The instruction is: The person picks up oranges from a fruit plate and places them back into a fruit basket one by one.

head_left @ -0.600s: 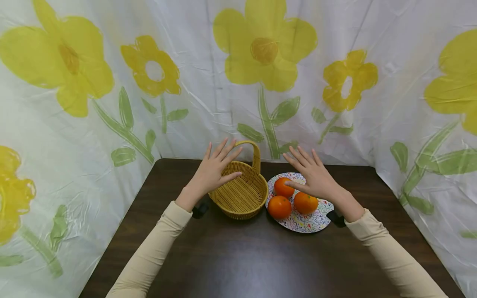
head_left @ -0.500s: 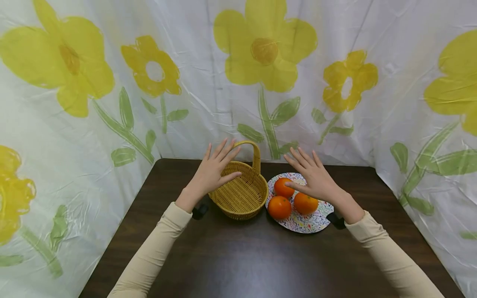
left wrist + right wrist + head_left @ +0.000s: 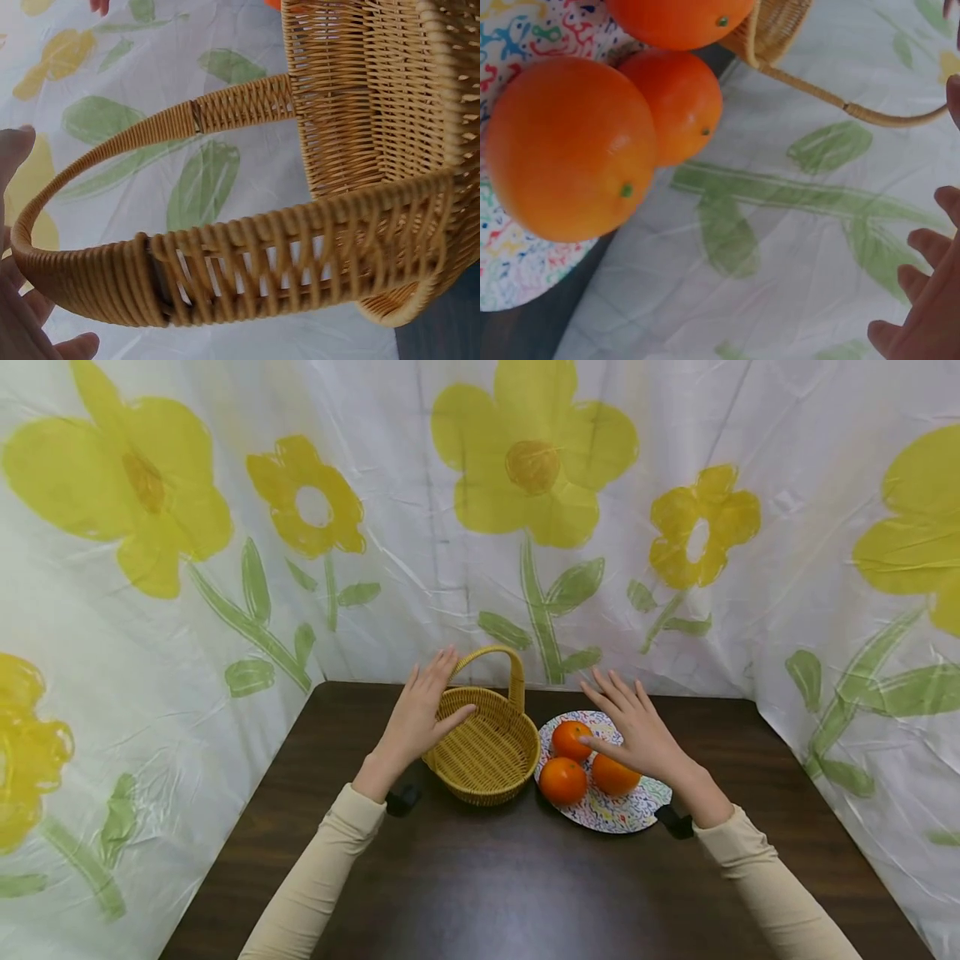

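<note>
A yellow wicker basket (image 3: 483, 756) with a tall arched handle (image 3: 516, 681) stands on the table. My left hand (image 3: 416, 714) is at the basket's left side, fingers extended and thumb spread over the rim. In the left wrist view, its fingertips lie right by the top of the handle (image 3: 82, 281). To the right, a speckled plate (image 3: 600, 817) bears three oranges: a front orange (image 3: 563, 781), a back orange (image 3: 570, 739) and a right orange (image 3: 613, 775). My right hand (image 3: 637, 735) hovers over the plate with fingers spread, its thumb overlapping the back orange's edge.
The dark wooden table (image 3: 480, 877) extends in front of the basket and plate. Behind and at both sides hangs a white curtain (image 3: 405, 510) printed with yellow flowers, close to the table's far edge. Black wrist cameras sit under both wrists.
My left hand has turned and shifted slightly left and down, its fingers drawing closer together beside the handle. My right hand has moved a little down and to the right. Basket and oranges have stayed put.
</note>
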`<state>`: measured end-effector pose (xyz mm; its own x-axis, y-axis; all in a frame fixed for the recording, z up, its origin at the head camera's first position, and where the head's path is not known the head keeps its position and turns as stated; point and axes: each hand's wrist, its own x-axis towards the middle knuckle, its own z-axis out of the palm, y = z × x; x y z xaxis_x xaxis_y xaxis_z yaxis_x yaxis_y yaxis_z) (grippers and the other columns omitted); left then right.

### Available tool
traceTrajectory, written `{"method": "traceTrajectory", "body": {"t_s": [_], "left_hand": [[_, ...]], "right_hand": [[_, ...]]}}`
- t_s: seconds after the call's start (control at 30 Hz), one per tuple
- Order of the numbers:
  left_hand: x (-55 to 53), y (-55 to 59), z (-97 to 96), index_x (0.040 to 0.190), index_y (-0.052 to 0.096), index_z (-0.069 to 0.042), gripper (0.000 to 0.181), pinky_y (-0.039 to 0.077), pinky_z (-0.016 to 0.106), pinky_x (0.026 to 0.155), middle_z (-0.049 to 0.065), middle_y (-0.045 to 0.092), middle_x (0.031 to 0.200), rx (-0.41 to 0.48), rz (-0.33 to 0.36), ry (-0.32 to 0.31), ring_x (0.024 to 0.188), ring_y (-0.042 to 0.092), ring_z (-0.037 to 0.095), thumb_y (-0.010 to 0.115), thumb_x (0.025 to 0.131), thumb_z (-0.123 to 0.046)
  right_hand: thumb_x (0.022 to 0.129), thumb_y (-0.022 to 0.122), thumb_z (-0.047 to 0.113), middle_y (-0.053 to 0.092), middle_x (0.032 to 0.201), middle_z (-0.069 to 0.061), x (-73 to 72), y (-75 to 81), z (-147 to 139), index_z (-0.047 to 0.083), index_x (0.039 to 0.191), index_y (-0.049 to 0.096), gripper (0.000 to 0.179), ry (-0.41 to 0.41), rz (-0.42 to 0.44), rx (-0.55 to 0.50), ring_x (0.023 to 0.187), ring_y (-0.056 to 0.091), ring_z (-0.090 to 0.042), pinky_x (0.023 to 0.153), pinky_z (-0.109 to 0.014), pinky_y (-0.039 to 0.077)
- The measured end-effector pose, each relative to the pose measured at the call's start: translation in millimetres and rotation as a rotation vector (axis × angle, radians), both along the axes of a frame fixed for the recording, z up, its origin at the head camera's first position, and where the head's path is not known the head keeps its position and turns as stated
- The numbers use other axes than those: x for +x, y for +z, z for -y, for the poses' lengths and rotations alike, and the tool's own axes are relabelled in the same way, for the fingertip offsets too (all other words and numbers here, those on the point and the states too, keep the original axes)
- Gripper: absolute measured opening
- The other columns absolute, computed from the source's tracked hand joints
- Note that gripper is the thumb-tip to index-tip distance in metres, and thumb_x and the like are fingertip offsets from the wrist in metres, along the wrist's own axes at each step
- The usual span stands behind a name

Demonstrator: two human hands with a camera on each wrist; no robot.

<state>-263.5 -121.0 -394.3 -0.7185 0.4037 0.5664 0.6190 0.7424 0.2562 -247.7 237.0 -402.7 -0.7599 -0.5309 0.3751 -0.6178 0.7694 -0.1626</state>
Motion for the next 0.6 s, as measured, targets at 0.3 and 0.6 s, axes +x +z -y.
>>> {"method": "traceTrajectory", "body": {"t_s": [0.3, 0.6], "left_hand": [[4.1, -11.3, 6.7, 0.150, 0.014, -0.018, 0.079, 0.020, 0.051, 0.111, 0.006, 0.020, 0.154, 0.104, 0.021, 0.017, 0.140, 0.023, 0.023, 0.059, 0.089, -0.042], [7.6, -26.2, 13.9, 0.150, 0.014, -0.021, 0.078, 0.022, 0.050, 0.111, 0.004, 0.022, 0.153, 0.124, 0.075, 0.067, 0.137, 0.029, 0.026, 0.057, 0.090, -0.045]], "right_hand": [[0.085, 0.063, 0.046, 0.011, 0.156, -0.005, 3.6, -12.4, -4, 0.020, 0.149, 0.023, 0.080, -0.016, 0.054, -0.067, 0.143, 0.007, -0.030, 0.111, -0.057, 0.002], [0.084, 0.065, 0.043, 0.016, 0.155, -0.008, 4.9, -22.9, -9, 0.019, 0.148, 0.027, 0.078, -0.049, 0.089, -0.137, 0.142, 0.012, -0.033, 0.110, -0.059, 0.006]]}}
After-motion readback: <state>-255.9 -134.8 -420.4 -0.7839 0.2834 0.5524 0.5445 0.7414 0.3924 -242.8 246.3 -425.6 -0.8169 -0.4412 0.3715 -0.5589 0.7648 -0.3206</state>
